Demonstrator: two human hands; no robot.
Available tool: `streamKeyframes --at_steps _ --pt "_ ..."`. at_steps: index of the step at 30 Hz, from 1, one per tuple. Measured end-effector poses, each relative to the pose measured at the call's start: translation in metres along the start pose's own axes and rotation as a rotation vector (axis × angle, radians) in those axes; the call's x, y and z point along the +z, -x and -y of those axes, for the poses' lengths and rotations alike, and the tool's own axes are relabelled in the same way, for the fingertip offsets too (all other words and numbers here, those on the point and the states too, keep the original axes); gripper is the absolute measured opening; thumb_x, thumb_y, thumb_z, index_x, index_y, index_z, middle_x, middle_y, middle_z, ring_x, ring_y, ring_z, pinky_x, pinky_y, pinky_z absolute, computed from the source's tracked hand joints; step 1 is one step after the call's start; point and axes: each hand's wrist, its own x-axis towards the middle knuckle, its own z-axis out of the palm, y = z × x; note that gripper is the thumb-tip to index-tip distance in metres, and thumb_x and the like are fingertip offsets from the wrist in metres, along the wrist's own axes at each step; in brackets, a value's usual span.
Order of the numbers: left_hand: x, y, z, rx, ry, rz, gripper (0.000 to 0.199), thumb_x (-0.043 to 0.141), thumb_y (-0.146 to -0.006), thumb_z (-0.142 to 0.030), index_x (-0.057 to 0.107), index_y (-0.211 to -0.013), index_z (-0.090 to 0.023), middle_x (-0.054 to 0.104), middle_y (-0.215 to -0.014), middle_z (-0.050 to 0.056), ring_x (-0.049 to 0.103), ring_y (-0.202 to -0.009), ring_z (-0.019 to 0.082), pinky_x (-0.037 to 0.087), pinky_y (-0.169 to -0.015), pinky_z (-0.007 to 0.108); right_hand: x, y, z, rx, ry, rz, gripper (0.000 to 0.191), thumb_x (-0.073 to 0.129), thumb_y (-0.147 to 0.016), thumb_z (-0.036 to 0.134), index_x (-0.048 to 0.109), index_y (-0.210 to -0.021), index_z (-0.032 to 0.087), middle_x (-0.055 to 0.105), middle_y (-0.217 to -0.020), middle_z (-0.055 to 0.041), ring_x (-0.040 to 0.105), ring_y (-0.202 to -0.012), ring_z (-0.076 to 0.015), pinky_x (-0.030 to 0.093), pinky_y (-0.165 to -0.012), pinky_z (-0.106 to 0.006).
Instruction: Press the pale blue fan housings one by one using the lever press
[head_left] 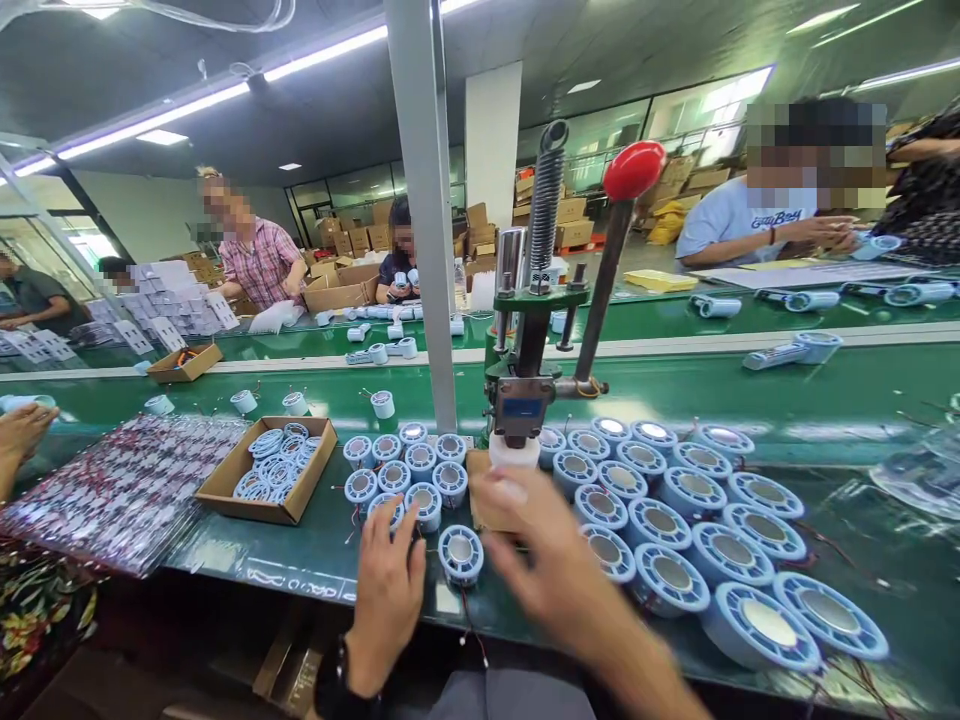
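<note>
My left hand (386,590) reaches over the front of the left group of round light-blue motor housings (361,487). Its fingers are apart, with the tips at a housing (387,506) partly hidden under them. My right hand (536,530) is smeared by motion in front of the hand press (525,395), over its base; whether it holds anything does not show. Between the two hands stands a single housing (460,553) with a silvery centre, its thin wires hanging over the table edge. The press has a red-knobbed lever (634,172) raised and a white pressing head (514,452).
Many similar housings (731,552) stand in rows to the right. On the left are a cardboard box of blue rings (214,490) and a stack of wired parts (124,490). A co-worker's hand (26,430) shows at far left. A grey post (424,200) rises behind; a green conveyor (675,370) runs across.
</note>
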Motion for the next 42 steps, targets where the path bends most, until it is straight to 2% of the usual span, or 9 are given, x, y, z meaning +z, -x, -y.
streamKeyframes --at_steps 4,7,15,20,25,28,33,37,42 --pt "-0.002 -0.01 0.025 0.094 -0.176 0.076 0.046 0.044 -0.095 -0.017 0.053 -0.139 -0.023 0.051 -0.145 0.009 0.04 -0.138 0.03 0.035 -0.113 0.057 0.093 0.065 0.01 0.186 0.193 0.288 0.058 0.066 -0.082 0.023 0.052 -0.138 0.029 0.048 -0.138 -0.0133 0.048 -0.124 -0.0332 0.047 -0.1 -0.053" --pt "0.001 -0.003 0.025 0.105 -0.18 0.09 0.045 0.042 -0.095 -0.015 0.055 -0.138 -0.025 0.057 -0.141 0.007 0.045 -0.132 0.028 0.036 -0.112 0.056 0.116 0.067 0.01 0.234 0.244 0.348 0.054 0.057 -0.088 0.019 0.051 -0.141 0.028 0.051 -0.132 -0.0134 0.051 -0.117 -0.03 0.05 -0.096 -0.048" --pt "-0.004 0.012 0.018 -0.098 0.308 0.114 0.036 0.04 -0.098 -0.027 0.063 -0.125 -0.024 0.053 -0.144 0.008 0.046 -0.134 0.027 0.037 -0.114 0.054 0.097 0.033 0.014 0.296 0.238 0.659 0.081 0.07 -0.083 0.04 0.03 -0.153 0.034 0.042 -0.141 -0.018 0.053 -0.119 -0.0352 0.049 -0.094 -0.049" --pt "0.005 0.013 0.019 -0.331 0.706 0.136 0.051 0.035 -0.1 -0.037 0.038 -0.147 -0.019 0.041 -0.154 0.013 0.037 -0.144 0.025 0.031 -0.119 0.049 0.098 0.019 0.019 0.281 0.194 0.782 0.096 0.078 -0.071 0.055 0.03 -0.152 0.036 0.028 -0.152 -0.0225 0.058 -0.114 -0.039 0.052 -0.087 -0.05" --pt "0.0 0.011 0.02 -0.303 0.727 0.26 0.052 0.035 -0.099 -0.039 0.039 -0.147 -0.019 0.04 -0.155 0.011 0.036 -0.145 0.025 0.032 -0.119 0.047 0.094 0.023 0.019 0.249 0.133 0.799 0.078 0.078 -0.068 0.06 0.05 -0.136 0.033 0.023 -0.155 -0.0229 0.062 -0.11 -0.0383 0.053 -0.084 -0.049" --pt "-0.01 -0.008 0.028 -0.207 0.604 0.197 0.046 0.035 -0.098 -0.039 0.053 -0.135 -0.018 0.052 -0.145 0.011 0.045 -0.138 0.024 0.034 -0.118 0.046 0.087 0.026 0.017 0.232 0.122 0.811 0.072 0.077 -0.068 0.063 0.056 -0.127 0.03 0.022 -0.155 -0.0238 0.063 -0.109 -0.039 0.054 -0.083 -0.05" --pt "-0.006 -0.066 0.051 0.063 0.282 0.099 0.045 0.033 -0.097 -0.036 0.064 -0.123 -0.017 0.059 -0.135 0.012 0.049 -0.133 0.026 0.036 -0.116 0.049 0.082 0.039 0.011 0.142 0.114 0.74 0.073 0.073 -0.069 0.066 0.053 -0.132 0.035 0.016 -0.157 -0.02 0.063 -0.11 -0.0359 0.055 -0.081 -0.046" --pt "0.018 -0.096 0.053 0.288 -0.021 0.159 0.051 0.035 -0.096 -0.04 0.059 -0.133 -0.015 0.054 -0.141 0.016 0.041 -0.138 0.036 0.033 -0.114 0.058 0.069 0.065 0.012 0.162 0.085 0.514 0.072 0.072 -0.066 0.07 0.057 -0.128 0.038 0.012 -0.159 -0.012 0.051 -0.128 -0.0355 0.056 -0.084 -0.039" --pt "0.027 -0.09 0.039 0.336 -0.311 0.204 0.047 0.04 -0.096 -0.041 0.057 -0.137 -0.025 0.05 -0.146 0.015 0.042 -0.135 0.04 0.032 -0.108 0.066 -0.011 0.087 0.005 0.356 0.249 0.032 0.062 0.072 -0.071 0.061 0.065 -0.122 0.028 0.012 -0.159 -0.0097 0.054 -0.124 -0.0311 0.054 -0.093 -0.035"
